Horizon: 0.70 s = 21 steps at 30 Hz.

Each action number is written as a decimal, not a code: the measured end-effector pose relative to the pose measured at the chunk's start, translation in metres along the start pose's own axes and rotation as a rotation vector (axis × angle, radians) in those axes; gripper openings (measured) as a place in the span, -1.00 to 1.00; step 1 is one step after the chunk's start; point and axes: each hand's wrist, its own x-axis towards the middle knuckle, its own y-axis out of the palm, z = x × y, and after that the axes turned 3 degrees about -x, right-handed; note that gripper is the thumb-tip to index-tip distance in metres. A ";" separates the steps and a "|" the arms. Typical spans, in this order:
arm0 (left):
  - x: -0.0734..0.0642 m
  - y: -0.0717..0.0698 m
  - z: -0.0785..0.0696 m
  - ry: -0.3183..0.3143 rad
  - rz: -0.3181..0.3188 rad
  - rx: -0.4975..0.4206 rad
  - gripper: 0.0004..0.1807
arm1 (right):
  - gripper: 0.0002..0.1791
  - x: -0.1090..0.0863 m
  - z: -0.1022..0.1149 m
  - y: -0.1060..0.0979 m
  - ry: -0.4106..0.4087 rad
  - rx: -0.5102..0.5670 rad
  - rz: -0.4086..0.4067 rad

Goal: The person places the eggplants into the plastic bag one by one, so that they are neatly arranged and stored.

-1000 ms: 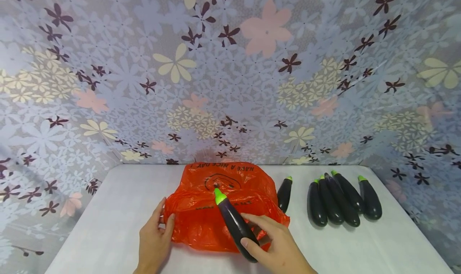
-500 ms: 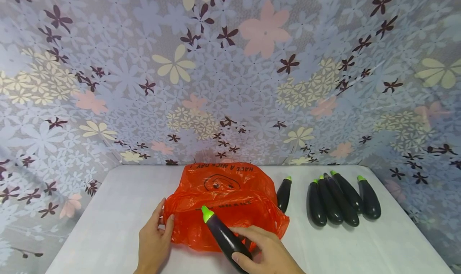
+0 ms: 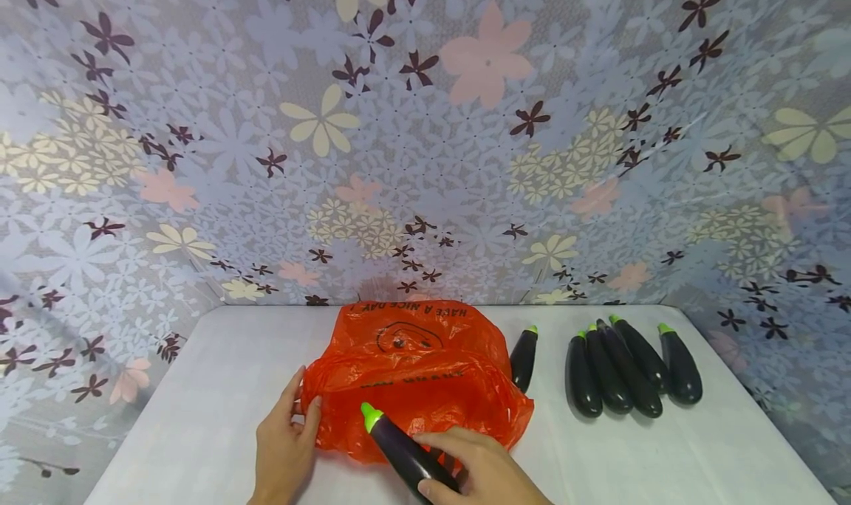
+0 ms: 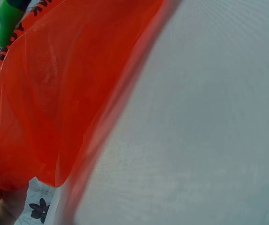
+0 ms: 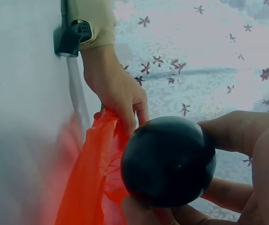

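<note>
My right hand (image 3: 475, 464) holds a dark purple eggplant (image 3: 405, 449), thumb on one side and fingers on the other. Its bright green stem end points up and left, over the front of a red plastic bag (image 3: 412, 372). In the right wrist view the rounded end of the eggplant (image 5: 169, 161) faces the camera. With my left hand (image 3: 287, 438) I grip the left edge of the bag, which bulges with its opening towards me and bears black print and a drawn face. Red film (image 4: 64, 89) fills much of the left wrist view.
Just right of the bag lies a single eggplant (image 3: 524, 359), partly hidden by it. Farther right, several more eggplants (image 3: 621, 372) lie side by side on the white tabletop (image 3: 718, 453). A flower-patterned wall covering (image 3: 425, 158) rises behind the table and along both sides.
My right hand has drawn the eggplant down and left, so its green stem dropped from the printed face to the bag's front opening. My left hand stays at the bag's edge.
</note>
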 end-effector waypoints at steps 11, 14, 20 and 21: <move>0.000 0.002 0.004 0.033 -0.012 -0.014 -0.39 | -0.46 0.014 0.004 0.007 -0.016 -0.035 -0.005; 0.000 0.002 0.004 0.033 -0.008 -0.014 -0.39 | -0.46 0.017 0.005 0.009 -0.006 -0.026 -0.010; 0.000 0.002 0.004 0.036 -0.018 -0.013 -0.38 | -0.51 0.026 0.007 0.010 -0.028 0.017 -0.051; -0.001 0.001 0.004 0.037 -0.018 -0.011 -0.38 | -0.51 0.028 0.007 0.010 -0.031 0.026 -0.060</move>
